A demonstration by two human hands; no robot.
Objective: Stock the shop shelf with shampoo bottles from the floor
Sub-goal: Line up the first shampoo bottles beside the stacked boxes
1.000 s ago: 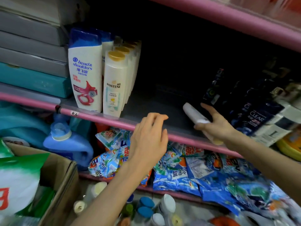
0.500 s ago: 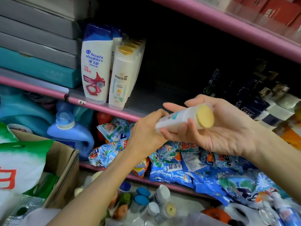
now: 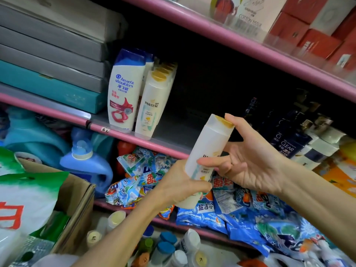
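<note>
1. The left hand (image 3: 179,182) is wrapped round the lower body of a white shampoo bottle (image 3: 207,151), and the right hand (image 3: 248,158) steadies it, thumb pressed on the gold cap and a finger laid across the label; the two hands sit close together on the one bottle, which is held tilted in front of the pink shelf edge (image 3: 134,136), not yet on the board
2. Below, more bottles on the floor (image 3: 169,245) stand with caps up, so I judge much stocking is left
3. On the shelf, a row of matching Pantene bottles (image 3: 152,105) stands upright beside a Head & Shoulders bottle (image 3: 125,89), with a bare stretch to their right: a start made
4. The held bottle looks like smooth, matte plastic, a rounded oblong with a flat cap; the crinkled detergent sachets (image 3: 146,178) behind it are glossy film
</note>
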